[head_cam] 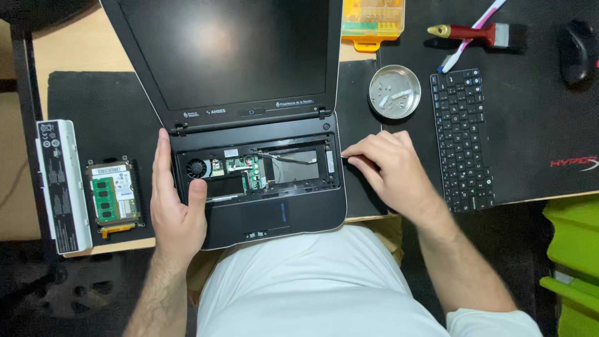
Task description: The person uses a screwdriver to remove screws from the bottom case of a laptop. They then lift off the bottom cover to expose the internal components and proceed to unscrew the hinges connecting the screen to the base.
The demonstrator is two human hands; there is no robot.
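A small black laptop lies open at the desk's front edge, its keyboard removed so the fan and green circuit board show. My left hand lies flat along the laptop's left side, thumb resting on the palm rest. My right hand rests at the laptop's right edge, fingertips pinched against the casing near the right hinge corner; whether it holds a small tool I cannot tell. The detached keyboard lies on the mat just right of that hand.
A white battery pack and a hard drive with a green memory stick on it lie at left. A metal dish of screws, a yellow bit case, a brush, a mouse sit behind.
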